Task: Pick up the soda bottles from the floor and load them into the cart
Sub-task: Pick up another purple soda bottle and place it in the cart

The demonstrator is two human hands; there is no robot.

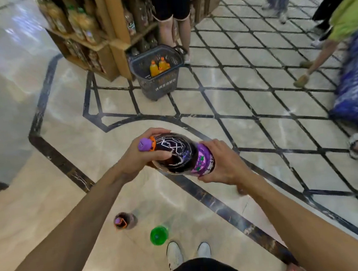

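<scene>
I hold a large dark grape soda bottle [178, 154] with a purple cap and purple label, tilted almost level at waist height. My left hand [139, 153] grips its neck and shoulder near the cap. My right hand [222, 161] grips the labelled body from the right. On the floor near my feet stand a second dark bottle with a purple cap [124, 221] and a green bottle [159, 235]. The grey basket cart [158, 87] stands several steps ahead and holds two orange bottles [158, 67].
A wooden display shelf [98, 34] of drinks rises behind the cart. A person's legs [173, 30] stand right beside the cart. Other people [326, 40] and blue shrink-wrapped packs [357, 87] are at the right. My white shoes [188, 253] are on the marble floor.
</scene>
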